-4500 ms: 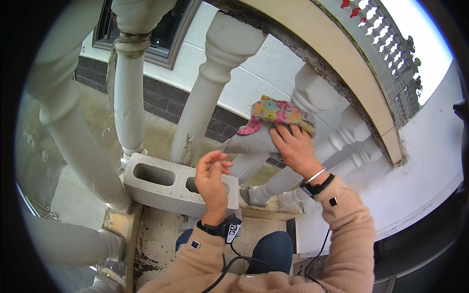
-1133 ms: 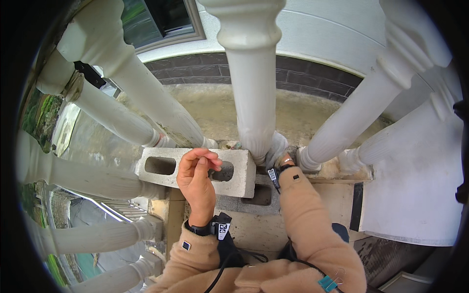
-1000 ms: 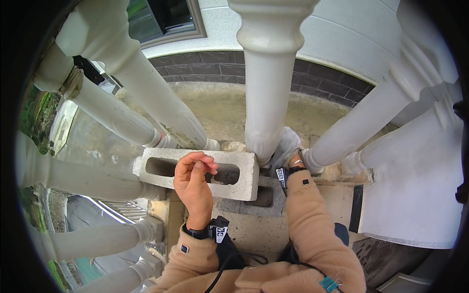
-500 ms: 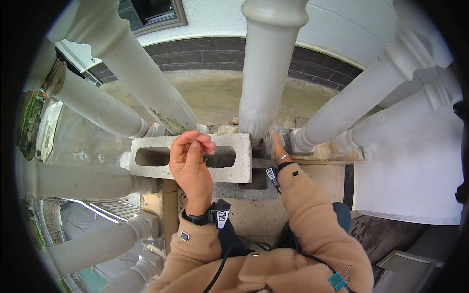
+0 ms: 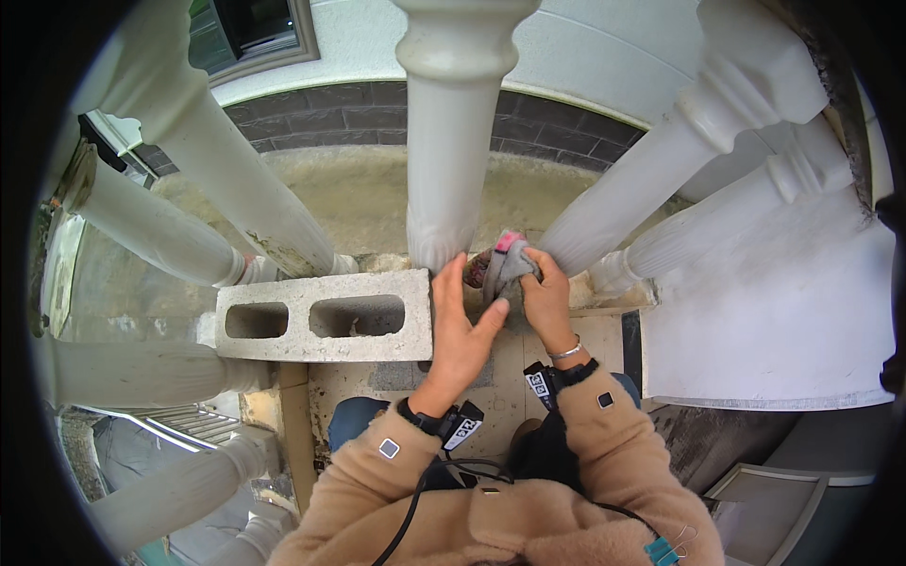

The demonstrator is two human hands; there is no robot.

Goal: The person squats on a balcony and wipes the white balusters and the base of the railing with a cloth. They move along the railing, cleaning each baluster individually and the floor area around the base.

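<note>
Pinched in my right hand point(image 5: 547, 297) is a bunched grey cloth point(image 5: 511, 269) with a pink edge, held between two white columns. My left hand point(image 5: 457, 338) is just left of it, thumb and fingers apart, its thumb near the cloth's lower end. Whether that thumb touches the cloth, I cannot tell. Beside the left hand rests a grey hollow concrete block point(image 5: 299, 323), its two openings facing up toward me. The middle white column point(image 5: 453, 151) rises right behind my left fingertips. Something dark and reddish shows behind the cloth, too covered to name.
More white columns stand on both sides, such as the right column point(image 5: 623, 184) and the left column point(image 5: 241, 170). A second grey block point(image 5: 392, 375) lies partly under the first. A white panel point(image 5: 746, 321) is at the right, a metal railing point(image 5: 179, 424) at the lower left.
My right hand has come back toward me from behind the middle column, now with the grey cloth in it. My left hand has moved right, off the block, and its fingers have spread.
</note>
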